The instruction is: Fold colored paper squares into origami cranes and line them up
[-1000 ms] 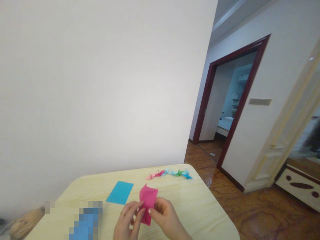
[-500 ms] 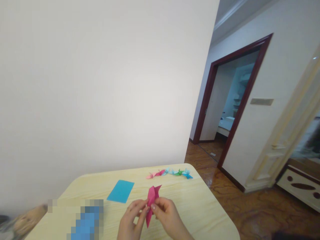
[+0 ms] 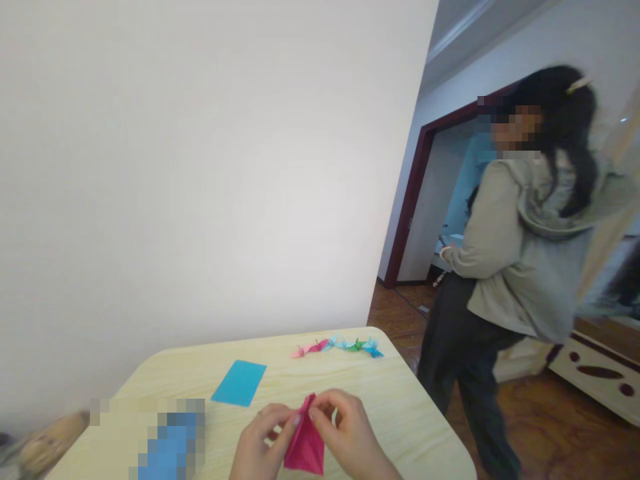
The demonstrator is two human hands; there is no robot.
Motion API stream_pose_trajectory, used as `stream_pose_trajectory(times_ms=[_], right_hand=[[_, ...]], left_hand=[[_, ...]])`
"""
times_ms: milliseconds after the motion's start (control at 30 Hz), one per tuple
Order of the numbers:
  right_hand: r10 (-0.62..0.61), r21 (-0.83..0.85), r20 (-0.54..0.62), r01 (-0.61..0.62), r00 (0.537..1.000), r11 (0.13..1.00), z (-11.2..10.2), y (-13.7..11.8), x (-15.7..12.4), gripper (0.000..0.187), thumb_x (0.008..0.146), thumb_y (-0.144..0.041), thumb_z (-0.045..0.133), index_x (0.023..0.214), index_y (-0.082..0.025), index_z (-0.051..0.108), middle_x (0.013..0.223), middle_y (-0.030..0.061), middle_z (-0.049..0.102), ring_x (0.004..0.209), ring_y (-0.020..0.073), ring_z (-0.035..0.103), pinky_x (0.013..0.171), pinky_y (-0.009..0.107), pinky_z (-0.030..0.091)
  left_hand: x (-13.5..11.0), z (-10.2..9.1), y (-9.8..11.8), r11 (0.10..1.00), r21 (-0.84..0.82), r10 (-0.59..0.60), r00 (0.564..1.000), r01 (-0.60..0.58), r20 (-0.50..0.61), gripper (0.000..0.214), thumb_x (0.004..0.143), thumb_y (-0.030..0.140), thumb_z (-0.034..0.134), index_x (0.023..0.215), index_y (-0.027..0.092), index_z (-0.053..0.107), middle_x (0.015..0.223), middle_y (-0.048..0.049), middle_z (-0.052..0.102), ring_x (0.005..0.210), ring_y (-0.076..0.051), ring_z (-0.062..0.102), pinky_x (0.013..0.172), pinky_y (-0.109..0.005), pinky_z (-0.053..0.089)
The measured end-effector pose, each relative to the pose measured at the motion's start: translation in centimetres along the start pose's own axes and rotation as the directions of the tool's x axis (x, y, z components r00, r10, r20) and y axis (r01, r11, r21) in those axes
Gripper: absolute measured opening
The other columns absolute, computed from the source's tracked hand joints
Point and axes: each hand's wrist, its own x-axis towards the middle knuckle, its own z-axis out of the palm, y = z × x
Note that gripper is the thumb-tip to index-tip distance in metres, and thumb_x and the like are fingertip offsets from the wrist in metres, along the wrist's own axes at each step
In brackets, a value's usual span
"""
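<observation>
Between my two hands, above the near part of the table, is a folded piece of pink origami paper (image 3: 306, 450). My left hand (image 3: 265, 437) pinches its upper left edge between thumb and fingers. On the other side, my right hand (image 3: 347, 427) pinches the upper right edge the same way. The paper's wider end hangs down toward me, and the fingers cover part of its top. Beyond my hands lies a row of small folded paper cranes (image 3: 337, 345) in pink, light blue, green and blue. A flat blue sheet of paper (image 3: 239, 383) rests to the left.
The pale wooden table (image 3: 400, 400) has rounded corners and stands against a white wall (image 3: 200, 167). A blurred blue patch (image 3: 170, 443) is at its near left. A person in a grey hooded jacket (image 3: 545, 267) is on the right, before a doorway (image 3: 400, 240).
The pink paper has turned in my hands: its pointed ends no longer show and a wide end hangs down. A person has come into view on the right.
</observation>
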Motion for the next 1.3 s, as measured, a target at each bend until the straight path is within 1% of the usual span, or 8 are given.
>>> stream_pose_trajectory(times_ms=[133, 233, 500, 667, 800, 900, 1033, 1300], right_hand=[[-0.157, -0.062, -0.088, 0.152, 0.984, 0.986, -1.1, -1.5, 0.5, 0.022, 0.067, -0.014, 0.063, 0.088, -0.021, 0.063, 0.088, 0.0044, 0.06, 0.086, 0.0196, 0.054, 0.076, 0.029, 0.042], [-0.18, -0.07, -0.011, 0.179, 0.984, 0.981, -1.0, -1.8, 0.9, 0.01, 0.068, -0.011, 0.062, 0.073, -0.02, 0.065, 0.077, 0.0026, 0.061, 0.08, 0.0181, 0.056, 0.075, 0.028, 0.041], [-0.105, 0.07, 0.011, 0.104, 0.994, 0.992, -0.7, -1.3, 1.0, 0.006, 0.071, -0.018, 0.064, 0.067, -0.018, 0.068, 0.07, 0.0033, 0.066, 0.07, 0.0167, 0.06, 0.069, 0.027, 0.044], [-0.049, 0.089, 0.019, 0.047, 0.999, 0.995, -0.6, -0.9, 1.1, 0.015, 0.075, -0.026, 0.062, 0.065, -0.017, 0.069, 0.067, 0.0044, 0.066, 0.068, 0.017, 0.06, 0.067, 0.027, 0.044], [0.066, 0.215, 0.059, -0.077, 0.996, 0.974, -0.4, 0.6, 1.8, 0.028, 0.077, -0.038, 0.059, 0.067, -0.014, 0.068, 0.063, 0.0041, 0.063, 0.062, 0.0156, 0.056, 0.06, 0.025, 0.042], [0.101, 0.348, 0.167, -0.155, 0.981, 0.924, -0.3, 1.5, 2.3, 0.035, 0.076, -0.046, 0.057, 0.07, -0.013, 0.066, 0.061, 0.0022, 0.061, 0.057, 0.013, 0.053, 0.055, 0.023, 0.04], [0.062, 0.383, 0.265, -0.164, 0.962, 0.909, -0.3, 1.4, 2.4, 0.032, 0.077, -0.043, 0.058, 0.072, -0.013, 0.065, 0.064, 0.0019, 0.061, 0.06, 0.0124, 0.055, 0.059, 0.023, 0.041], [0.058, 0.166, 0.287, -0.109, 0.956, 0.98, -0.2, 0.1, 2.4, 0.023, 0.079, -0.033, 0.056, 0.076, -0.014, 0.068, 0.071, 0.0041, 0.066, 0.069, 0.0163, 0.06, 0.066, 0.027, 0.045]], left_hand=[[-0.2, 0.2, 0.1, 0.999, 0.03, 0.02, 0.999, -0.022, 0.041, 0.025, 0.077, 0.043, 0.055, 0.069, 0.024, 0.068, 0.073, -0.0038, 0.069, 0.068, -0.018, 0.062, 0.056, -0.024, 0.049], [-0.4, 0.2, 0.3, 0.999, 0.032, 0.04, 0.996, -0.043, 0.079, 0.021, 0.078, 0.038, 0.054, 0.072, 0.023, 0.067, 0.076, -0.0041, 0.07, 0.071, -0.018, 0.062, 0.059, -0.024, 0.048], [-0.3, -0.2, 0.3, 0.995, 0.045, 0.079, 0.992, -0.084, 0.099, 0.017, 0.079, 0.033, 0.053, 0.072, 0.023, 0.064, 0.076, -0.003, 0.069, 0.071, -0.017, 0.062, 0.059, -0.024, 0.047], [-0.3, -0.2, -0.2, 0.994, 0.049, 0.091, 0.989, -0.097, 0.115, 0.017, 0.08, 0.034, 0.053, 0.072, 0.023, 0.064, 0.077, -0.0027, 0.069, 0.072, -0.018, 0.064, 0.059, -0.023, 0.049], [-0.8, -0.9, 0.1, 0.989, 0.018, 0.145, 0.984, -0.148, 0.102, 0.018, 0.083, 0.03, 0.05, 0.094, 0.026, 0.064, 0.09, -0.0023, 0.071, 0.085, -0.018, 0.065, 0.072, -0.026, 0.052], [-1.1, -1.6, 0.2, 0.937, 0.0, 0.345, 0.922, -0.351, 0.178, 0.024, 0.086, 0.024, 0.047, 0.104, 0.032, 0.06, 0.104, -0.0004, 0.068, 0.098, -0.016, 0.062, 0.085, -0.026, 0.049], [-0.9, -1.8, 0.1, 0.815, 0.122, 0.528, 0.813, -0.566, 0.245, 0.029, 0.084, 0.022, 0.052, 0.11, 0.033, 0.058, 0.105, -0.0031, 0.067, 0.096, -0.015, 0.063, 0.08, -0.022, 0.051], [-0.5, -0.4, -0.9, 0.604, 0.375, 0.69, 0.697, -0.703, 0.194, 0.024, 0.083, 0.029, 0.053, 0.106, 0.031, 0.061, 0.066, 0.0, 0.064, 0.055, -0.011, 0.061, 0.051, -0.019, 0.051]])
